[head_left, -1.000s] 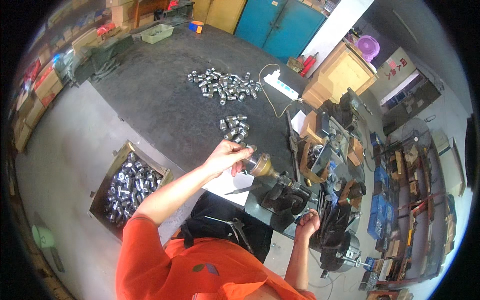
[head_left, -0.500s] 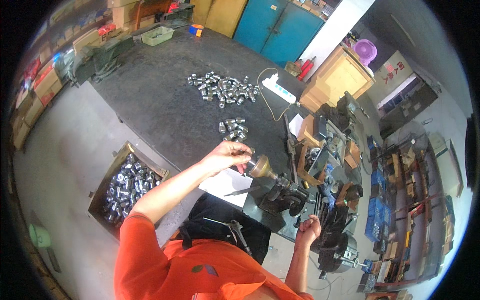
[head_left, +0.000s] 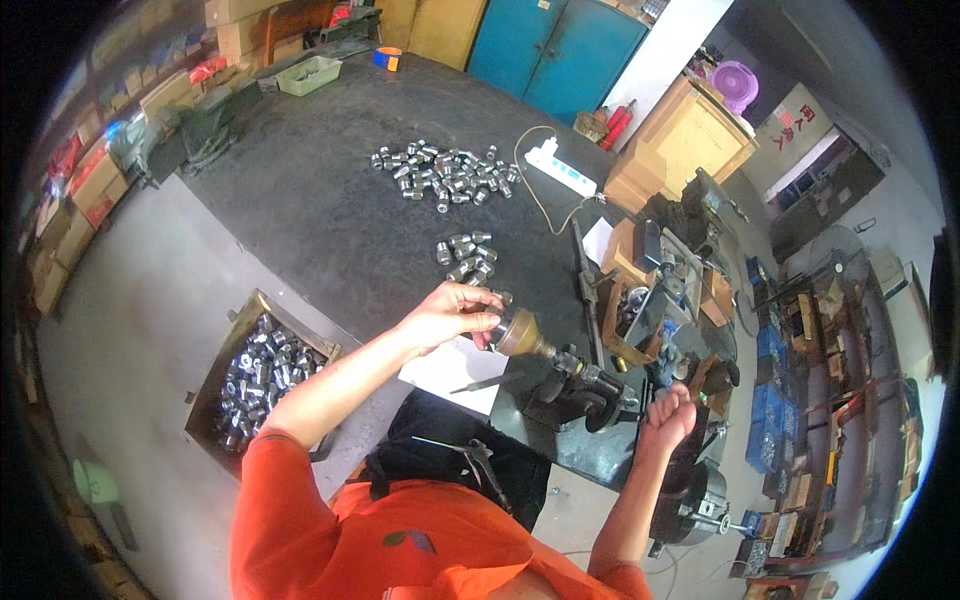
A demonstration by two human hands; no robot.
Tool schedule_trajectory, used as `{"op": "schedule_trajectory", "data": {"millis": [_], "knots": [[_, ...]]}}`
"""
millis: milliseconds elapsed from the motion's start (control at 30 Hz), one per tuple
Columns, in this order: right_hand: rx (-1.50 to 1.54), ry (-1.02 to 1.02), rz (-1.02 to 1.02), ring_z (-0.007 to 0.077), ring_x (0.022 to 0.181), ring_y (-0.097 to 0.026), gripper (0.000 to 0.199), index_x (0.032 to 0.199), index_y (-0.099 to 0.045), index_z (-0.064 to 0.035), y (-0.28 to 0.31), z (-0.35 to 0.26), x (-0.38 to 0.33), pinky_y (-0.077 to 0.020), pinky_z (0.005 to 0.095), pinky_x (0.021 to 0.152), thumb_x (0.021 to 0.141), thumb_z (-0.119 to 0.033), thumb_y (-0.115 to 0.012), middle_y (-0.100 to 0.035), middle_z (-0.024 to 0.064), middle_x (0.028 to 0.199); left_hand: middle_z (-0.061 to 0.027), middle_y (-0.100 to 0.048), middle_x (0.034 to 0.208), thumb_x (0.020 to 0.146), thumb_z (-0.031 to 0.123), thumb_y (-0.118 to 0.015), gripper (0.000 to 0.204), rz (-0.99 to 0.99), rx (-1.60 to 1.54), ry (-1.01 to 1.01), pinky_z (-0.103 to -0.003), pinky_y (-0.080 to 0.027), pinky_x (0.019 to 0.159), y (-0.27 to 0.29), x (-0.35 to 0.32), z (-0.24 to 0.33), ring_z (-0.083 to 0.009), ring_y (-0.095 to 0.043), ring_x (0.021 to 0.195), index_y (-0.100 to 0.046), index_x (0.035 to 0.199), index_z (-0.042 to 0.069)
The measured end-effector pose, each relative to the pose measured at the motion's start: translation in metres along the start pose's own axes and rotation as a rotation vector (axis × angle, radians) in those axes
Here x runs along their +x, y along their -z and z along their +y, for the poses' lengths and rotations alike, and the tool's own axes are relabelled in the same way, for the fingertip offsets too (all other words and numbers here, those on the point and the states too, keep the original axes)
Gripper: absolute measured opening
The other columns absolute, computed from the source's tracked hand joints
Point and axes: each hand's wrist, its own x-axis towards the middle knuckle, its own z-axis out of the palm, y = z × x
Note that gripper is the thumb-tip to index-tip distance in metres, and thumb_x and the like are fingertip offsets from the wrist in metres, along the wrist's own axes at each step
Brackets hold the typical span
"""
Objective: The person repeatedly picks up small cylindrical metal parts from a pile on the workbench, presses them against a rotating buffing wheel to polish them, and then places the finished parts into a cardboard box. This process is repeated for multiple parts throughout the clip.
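Presently left hand (head_left: 447,314) pinches a small metal fitting at the brass chuck (head_left: 518,333); right hand (head_left: 668,418) fisted on the machine's lever. Finished-looking fittings (head_left: 445,171) far, crate (head_left: 262,372) left, full.

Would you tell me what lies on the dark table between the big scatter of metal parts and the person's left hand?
In the head view, a small cluster of metal parts lies between the big scatter and the left hand.

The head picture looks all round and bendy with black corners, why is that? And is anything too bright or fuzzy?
Head view: a fisheye lens makes a round picture, so the dark table's edge curves and the corners go black. Daylight is bright at upper right, washing out the white wall. The left hand and right hand look fairly sharp; small things near the rim are squeezed and hard to make out.
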Motion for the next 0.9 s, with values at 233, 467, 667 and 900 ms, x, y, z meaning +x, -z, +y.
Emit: {"op": "schedule_trajectory", "data": {"millis": [233, 467, 667, 900], "knots": [[-0.111, 0.035, 0.200, 0.0065, 0.041, -0.022, 0.020, 0.083, -0.050, -0.0005, 0.019, 0.044, 0.052, -0.0164, 0.0215, 0.036, 0.080, -0.017, -0.040, -0.027, -0.0049, 0.050, -0.0092, -0.058, 0.074, 0.077, 0.011, -0.061, 0.026, 0.020, -0.058, -0.023, -0.024, -0.049, 0.053, -0.003, 0.002, -0.009, -0.0134, -0.057, 0.059, -0.056, 0.097, -0.003], [-0.333, 0.078, 0.407, 0.0068, 0.045, -0.030, 0.017, 0.077, -0.055, -0.0019, 0.068, 0.099, 0.029, -0.0261, 0.0237, 0.044, 0.077, -0.016, -0.046, -0.036, -0.0034, 0.053, -0.0095, -0.058, 0.073, 0.079, 0.016, -0.060, 0.027, 0.067, -0.039, -0.118, -0.023, -0.048, 0.049, -0.011, 0.001, -0.014, -0.0129, -0.056, 0.057, -0.057, 0.096, -0.005], [-0.141, -0.092, 0.306, 0.0061, 0.042, -0.025, 0.014, 0.077, -0.051, -0.0014, 0.058, 0.078, -0.035, -0.0199, 0.0209, 0.038, 0.079, -0.014, -0.045, -0.030, -0.0040, 0.050, -0.0094, -0.055, 0.053, 0.083, 0.023, -0.054, 0.030, 0.196, 0.035, 0.024, -0.022, -0.044, 0.037, -0.011, -0.001, -0.009, -0.0134, -0.053, 0.042, -0.058, 0.076, -0.006], [-0.145, -0.082, 0.236, 0.0057, 0.040, -0.023, 0.018, 0.079, -0.050, 0.0005, 0.048, 0.061, -0.053, -0.0187, 0.0210, 0.037, 0.081, -0.014, -0.041, -0.030, -0.0032, 0.049, -0.0085, -0.055, 0.057, 0.085, 0.021, -0.049, 0.028, 0.261, -0.033, -0.017, -0.022, -0.042, 0.035, -0.018, 0.006, -0.005, -0.0117, -0.053, 0.041, -0.056, 0.073, -0.003]]}}
